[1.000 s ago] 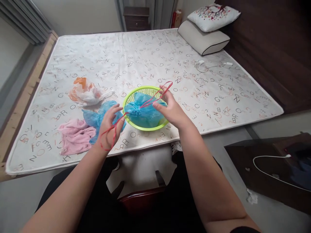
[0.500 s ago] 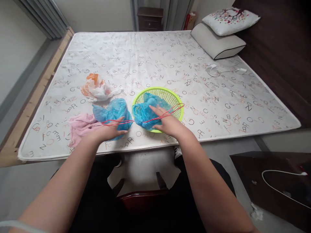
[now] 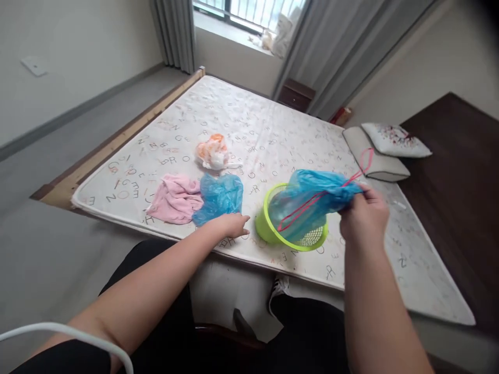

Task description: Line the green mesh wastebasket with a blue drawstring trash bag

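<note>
My right hand (image 3: 364, 213) is closed on one end of a blue plastic bag (image 3: 312, 195) with red drawstrings, lifted at the right. The rest of that bag hangs over and into a green basket (image 3: 267, 226), which is tilted. My left hand (image 3: 234, 225) has its fingers apart at the lower edge of a second blue bag (image 3: 222, 195) lying on the mattress. A pink cloth (image 3: 176, 200) touches that bag on its left. Behind it lies an orange and white plastic bag (image 3: 213, 151).
The mattress (image 3: 156, 135) has a wooden frame edge (image 3: 128, 124) at the left. A patterned pillow (image 3: 395, 139) and a grey cushion (image 3: 368, 156) sit at the far right. A small dark cabinet (image 3: 295, 95) stands behind.
My right hand has moved right and up, pulling the blue bag partly out of the basket. The basket has tipped. The view has turned, and the left bag's red strings no longer show.
</note>
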### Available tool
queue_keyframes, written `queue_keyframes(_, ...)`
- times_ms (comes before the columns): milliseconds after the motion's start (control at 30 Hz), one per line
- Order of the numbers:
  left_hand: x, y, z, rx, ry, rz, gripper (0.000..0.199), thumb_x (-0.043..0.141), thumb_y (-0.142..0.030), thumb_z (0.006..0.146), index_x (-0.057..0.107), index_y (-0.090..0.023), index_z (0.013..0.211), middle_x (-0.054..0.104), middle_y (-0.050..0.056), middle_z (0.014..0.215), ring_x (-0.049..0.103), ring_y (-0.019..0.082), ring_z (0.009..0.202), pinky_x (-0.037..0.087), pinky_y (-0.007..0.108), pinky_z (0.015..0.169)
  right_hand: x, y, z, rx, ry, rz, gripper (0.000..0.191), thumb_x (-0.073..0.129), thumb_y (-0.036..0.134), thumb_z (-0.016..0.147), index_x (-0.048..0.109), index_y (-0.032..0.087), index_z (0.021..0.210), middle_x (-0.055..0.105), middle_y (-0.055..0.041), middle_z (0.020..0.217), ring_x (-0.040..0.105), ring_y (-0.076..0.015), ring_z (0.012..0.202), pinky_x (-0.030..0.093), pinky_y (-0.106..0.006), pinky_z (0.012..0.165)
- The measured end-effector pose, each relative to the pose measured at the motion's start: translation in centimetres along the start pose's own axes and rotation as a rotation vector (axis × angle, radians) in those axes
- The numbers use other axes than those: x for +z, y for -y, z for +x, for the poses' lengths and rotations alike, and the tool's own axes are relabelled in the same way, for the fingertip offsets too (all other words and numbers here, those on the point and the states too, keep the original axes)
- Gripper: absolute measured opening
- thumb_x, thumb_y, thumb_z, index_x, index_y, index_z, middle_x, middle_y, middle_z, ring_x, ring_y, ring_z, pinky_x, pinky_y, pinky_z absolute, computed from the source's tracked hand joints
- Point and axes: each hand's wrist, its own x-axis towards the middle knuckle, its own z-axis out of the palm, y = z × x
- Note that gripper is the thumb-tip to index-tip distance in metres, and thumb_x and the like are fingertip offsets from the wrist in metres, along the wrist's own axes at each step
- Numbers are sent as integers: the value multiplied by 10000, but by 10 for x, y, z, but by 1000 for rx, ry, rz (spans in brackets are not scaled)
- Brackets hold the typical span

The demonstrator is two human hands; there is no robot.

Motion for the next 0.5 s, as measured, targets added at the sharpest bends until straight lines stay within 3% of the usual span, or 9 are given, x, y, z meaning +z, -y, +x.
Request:
queue_keyframes(100, -3, 6, -16, 8, -1, -48, 696, 518, -549, 992, 446, -193, 1585, 529, 243, 1535, 573, 424, 1352, 488, 558, 1062, 46, 57, 20, -26, 46, 62, 202, 596, 98, 714, 678, 225, 848, 586, 23, 652, 551, -127, 526, 457, -238, 443)
queue_keyframes(233, -4, 16, -37, 11, 13, -118, 671, 555, -538, 983, 495, -186, 1552, 518, 246, 1549, 571, 416, 1360, 491, 547, 1073, 141, 115, 1, 1, 388, 17, 205, 571, 43, 754, 662, 213, 821, 493, 61, 564, 451, -78, 432, 363, -206, 416)
queue_keyframes(367, -8, 26, -54, 23, 5, -168, 606, 667, -437, 941, 588, -147, 1468, 620, 234, 1447, 597, 384, 1339, 483, 476, 1107, 247, 134, -56, 104, 727, 2, 130, 607, 82, 771, 632, 198, 824, 418, 89, 531, 375, -67, 423, 301, -202, 411)
queue_keyframes(500, -11, 38, -63, 56, 8, -202, 579, 771, -168, 814, 665, -162, 1383, 695, 187, 1358, 652, 337, 1268, 513, 412, 1081, 337, 137, -97, 113, 824, 25, 111, 615, 109, 772, 595, 208, 818, 440, 83, 571, 417, -90, 472, 366, -219, 449)
